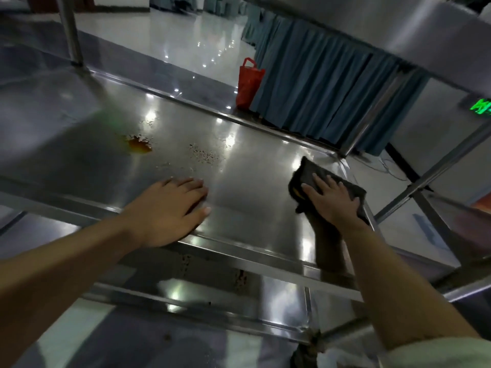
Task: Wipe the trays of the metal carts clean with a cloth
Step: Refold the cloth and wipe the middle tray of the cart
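Note:
A shiny steel cart tray (249, 166) fills the middle of the head view. My right hand (330, 199) presses flat, fingers spread, on a dark cloth (308, 172) at the tray's right end. My left hand (170, 208) lies flat, palm down, on the tray near its front rim, holding nothing. An orange-brown sauce stain (139, 146) sits left of centre on the tray. Scattered brown crumbs (206, 155) lie just right of the stain, between it and the cloth.
A lower tray (212, 296) of the same cart shows below the front rim. The upper shelf (398, 25) overhangs at top right, with upright posts (70, 30) at the corners. A red bag (248, 83) and blue curtains (318, 83) stand beyond on the glossy floor.

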`<action>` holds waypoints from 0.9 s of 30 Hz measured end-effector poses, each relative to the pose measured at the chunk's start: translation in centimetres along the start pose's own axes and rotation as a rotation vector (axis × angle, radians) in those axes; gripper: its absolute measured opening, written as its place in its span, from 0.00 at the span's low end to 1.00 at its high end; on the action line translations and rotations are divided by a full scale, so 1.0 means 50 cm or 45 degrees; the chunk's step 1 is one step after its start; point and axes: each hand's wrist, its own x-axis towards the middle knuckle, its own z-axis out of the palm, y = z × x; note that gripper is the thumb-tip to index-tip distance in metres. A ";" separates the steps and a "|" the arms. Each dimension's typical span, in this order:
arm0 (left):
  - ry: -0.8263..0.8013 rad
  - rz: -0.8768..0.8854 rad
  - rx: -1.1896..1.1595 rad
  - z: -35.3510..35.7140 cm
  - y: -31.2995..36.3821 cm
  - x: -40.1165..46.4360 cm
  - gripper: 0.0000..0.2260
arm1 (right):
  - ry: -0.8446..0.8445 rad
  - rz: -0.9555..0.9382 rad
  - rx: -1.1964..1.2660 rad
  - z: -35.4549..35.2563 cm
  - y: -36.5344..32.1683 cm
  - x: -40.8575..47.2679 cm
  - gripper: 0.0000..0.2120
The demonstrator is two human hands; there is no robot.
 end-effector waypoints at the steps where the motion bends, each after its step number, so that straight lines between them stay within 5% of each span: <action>1: 0.005 -0.003 0.007 0.000 0.002 0.000 0.29 | -0.002 0.124 0.042 0.000 -0.004 0.011 0.32; 5: 0.035 -0.026 0.014 -0.002 0.010 -0.001 0.32 | 0.006 0.508 0.152 0.006 -0.170 0.052 0.33; 9: 0.032 -0.034 0.002 -0.003 0.006 -0.004 0.32 | -0.056 -0.134 0.085 0.034 -0.307 0.067 0.32; 13: 0.023 -0.026 -0.019 0.001 0.005 -0.006 0.29 | -0.062 -0.562 0.064 0.011 -0.224 0.138 0.30; 19: 0.097 -0.028 -0.045 0.011 0.000 -0.004 0.27 | -0.016 -0.093 0.031 0.007 -0.039 0.287 0.32; 27: 0.121 -0.024 -0.045 0.008 0.001 -0.003 0.30 | -0.023 -0.129 -0.006 0.019 -0.142 0.237 0.31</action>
